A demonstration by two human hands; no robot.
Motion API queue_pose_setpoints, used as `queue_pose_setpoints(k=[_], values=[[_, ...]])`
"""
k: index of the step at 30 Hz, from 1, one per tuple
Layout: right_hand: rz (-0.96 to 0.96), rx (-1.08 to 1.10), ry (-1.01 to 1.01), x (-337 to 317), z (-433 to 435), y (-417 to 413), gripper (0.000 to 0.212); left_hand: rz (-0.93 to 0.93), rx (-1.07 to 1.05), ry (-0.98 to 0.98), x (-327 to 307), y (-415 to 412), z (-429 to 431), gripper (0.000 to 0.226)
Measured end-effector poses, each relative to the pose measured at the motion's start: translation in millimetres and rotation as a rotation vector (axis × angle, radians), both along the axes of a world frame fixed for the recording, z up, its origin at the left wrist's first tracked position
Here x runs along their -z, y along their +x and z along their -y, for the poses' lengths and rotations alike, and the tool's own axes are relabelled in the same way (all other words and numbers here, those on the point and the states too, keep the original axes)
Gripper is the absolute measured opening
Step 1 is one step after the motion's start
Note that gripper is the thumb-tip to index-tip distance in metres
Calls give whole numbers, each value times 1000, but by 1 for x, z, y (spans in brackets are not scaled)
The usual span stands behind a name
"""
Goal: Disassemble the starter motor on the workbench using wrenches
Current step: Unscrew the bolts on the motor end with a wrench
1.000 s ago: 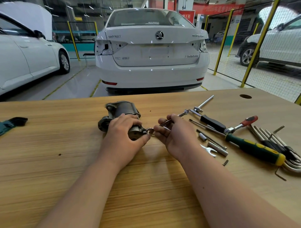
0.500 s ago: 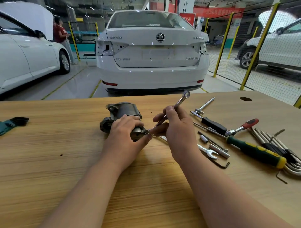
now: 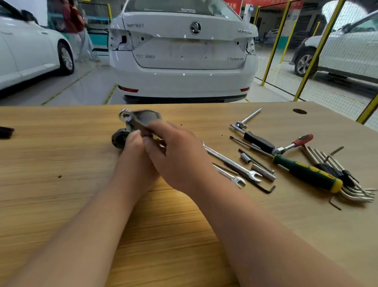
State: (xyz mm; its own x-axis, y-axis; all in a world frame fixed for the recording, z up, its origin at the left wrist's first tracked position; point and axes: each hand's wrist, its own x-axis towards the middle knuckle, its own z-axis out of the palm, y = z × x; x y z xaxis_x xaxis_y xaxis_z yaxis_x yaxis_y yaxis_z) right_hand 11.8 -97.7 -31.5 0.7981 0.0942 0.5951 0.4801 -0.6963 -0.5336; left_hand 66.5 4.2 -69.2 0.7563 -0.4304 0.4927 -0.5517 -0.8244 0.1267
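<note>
Right hand (image 3: 178, 155) grips the wrench (image 3: 135, 124), ring end pointing 10 o'clock; left hand (image 3: 133, 147) holds the starter (image 3: 120, 140) on the bench (image 3: 61, 153). Looks like bolt-loosening, I'd guess; next swing needs the wrench reseated squarely.

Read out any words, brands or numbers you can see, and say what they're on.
"SUPERB", probably, though blurred: right of the white car's bootlid.
Other bootlid lettering, window sticker, red banner: too blurred to read.
Loose wrenches: no marking legible.
</note>
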Motion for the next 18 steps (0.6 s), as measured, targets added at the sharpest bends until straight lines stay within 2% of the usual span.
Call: queue_pose_setpoints(k=[4,6,8,10,12,15,18], values=[[78,-42,-78,-1,4,-2,26,39,-14,-11,-3,-5,1,23],[177,-70,-69,-1,6,-4,25,78,42,-91,-5,-6,2,12],[296,-78,-26,-1,8,-4,22,-54,52,-268,-7,-7,2,13],[375,-45,59,-1,13,-3,20,-210,1,-404,-7,-8,2,32],[300,-3,248,0,19,-2,14,-228,6,-400,-5,-8,0,41],[20,56,611,2,27,4,15,-192,7,-340,-6,-9,-1,52],[-224,79,982,5,34,12,14,-177,9,-350,-5,-8,-2,53]])
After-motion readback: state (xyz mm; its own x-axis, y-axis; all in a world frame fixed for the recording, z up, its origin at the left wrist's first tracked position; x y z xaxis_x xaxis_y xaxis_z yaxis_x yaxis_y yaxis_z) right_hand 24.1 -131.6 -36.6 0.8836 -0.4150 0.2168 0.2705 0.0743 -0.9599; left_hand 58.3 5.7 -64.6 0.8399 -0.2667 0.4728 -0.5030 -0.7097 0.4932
